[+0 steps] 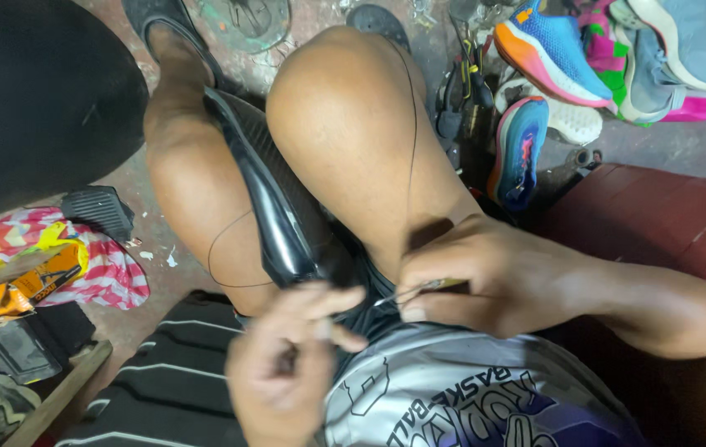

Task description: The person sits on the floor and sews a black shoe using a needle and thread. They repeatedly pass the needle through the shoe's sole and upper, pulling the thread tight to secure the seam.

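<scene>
Mid-stitch on the black shoe [274, 211] lower centre: right hand [485, 277] pinching the awl [419, 290], left hand [287, 364] clenched on thread [229, 248], probably pulling it snug next.

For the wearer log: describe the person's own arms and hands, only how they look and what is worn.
Both arms are bare, with no sleeve reaching the forearm, no gloves, and no watch, ring or bracelet visible. The right hand is in sharp view with short nails; its forearm runs off the right edge. The left hand is motion-blurred, so finer detail cannot be told.
</scene>
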